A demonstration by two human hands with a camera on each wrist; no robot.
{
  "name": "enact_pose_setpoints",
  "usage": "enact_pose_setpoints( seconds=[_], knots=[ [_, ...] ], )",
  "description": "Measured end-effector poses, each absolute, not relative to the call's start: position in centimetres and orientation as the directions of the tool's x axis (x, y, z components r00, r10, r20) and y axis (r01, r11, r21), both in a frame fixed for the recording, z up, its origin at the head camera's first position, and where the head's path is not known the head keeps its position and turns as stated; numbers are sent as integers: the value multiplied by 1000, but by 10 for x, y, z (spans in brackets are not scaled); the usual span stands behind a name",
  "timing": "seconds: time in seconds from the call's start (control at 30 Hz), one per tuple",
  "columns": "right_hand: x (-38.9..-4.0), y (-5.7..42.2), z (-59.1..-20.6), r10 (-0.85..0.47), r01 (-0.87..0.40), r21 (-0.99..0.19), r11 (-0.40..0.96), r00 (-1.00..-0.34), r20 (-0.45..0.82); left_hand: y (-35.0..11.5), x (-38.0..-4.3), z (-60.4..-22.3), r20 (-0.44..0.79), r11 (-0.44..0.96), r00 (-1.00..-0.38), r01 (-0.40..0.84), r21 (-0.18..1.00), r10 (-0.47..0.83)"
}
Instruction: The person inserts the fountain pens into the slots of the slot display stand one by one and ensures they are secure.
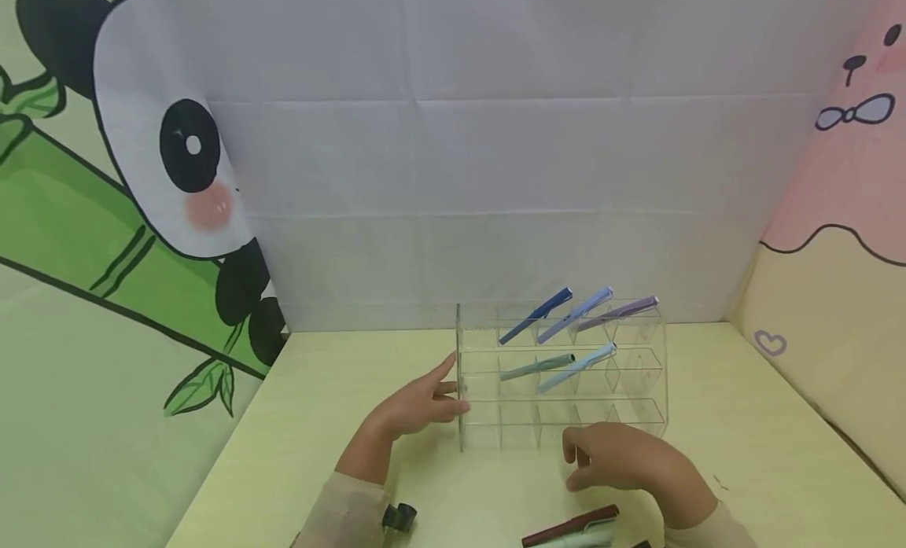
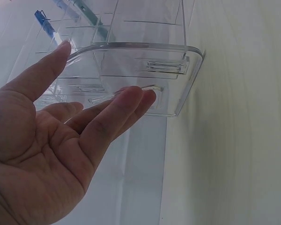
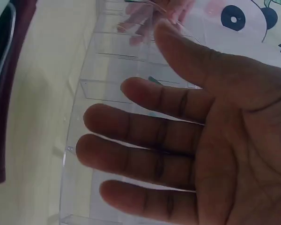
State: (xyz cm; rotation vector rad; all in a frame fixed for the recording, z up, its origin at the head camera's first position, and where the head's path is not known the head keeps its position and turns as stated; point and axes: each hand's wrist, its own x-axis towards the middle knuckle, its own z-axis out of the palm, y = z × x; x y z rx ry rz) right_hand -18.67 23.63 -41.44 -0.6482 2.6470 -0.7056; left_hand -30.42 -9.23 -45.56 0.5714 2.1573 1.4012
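Note:
A clear tiered pen rack (image 1: pixel 460 438) stands on the table. Its top tier holds a dark blue pen (image 1: pixel 535 316), a periwinkle pen (image 1: pixel 575 315) and a purple pen (image 1: pixel 618 313), all leaning right. A grey-green pen (image 1: pixel 536 367) and a light blue pen (image 1: pixel 577 367) lie slanted in the middle tier. My left hand (image 1: pixel 418 406) is at the rack's left side panel, fingers extended against it and holding nothing. In front of the lower tier, my right hand (image 1: pixel 623 457) is empty; the right wrist view shows its fingers spread and loosely straight.
Near the front edge of the view, a dark red pen (image 1: pixel 570 525) and a pale green pen (image 1: pixel 580 538) lie side by side on the table (image 1: pixel 233 485). A white cloth backdrop (image 1: pixel 524 155) hangs behind the rack, with cartoon-printed panels (image 1: pixel 821 312) along both sides.

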Motion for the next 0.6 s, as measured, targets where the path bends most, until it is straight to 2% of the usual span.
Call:
enact_pose_setpoints(
  seconds=[0.27, 0.43, 0.6],
  knots=[
    [-178, 228, -437, -346, -212, -360, 909, -865, -364, -89, -304, -460, -171, 363, -774, 82, 928, 610],
    [-174, 231, -453, -315, -205, -290, 935, -857, -407, -88, -303, -460, -176, 380, -779, 86, 921, 602],
    [-170, 233, -460, -346, -210, -341, 916, -842, -413, -92, -303, -458, -180, 394, -792, 82, 915, 583]
  ],
)
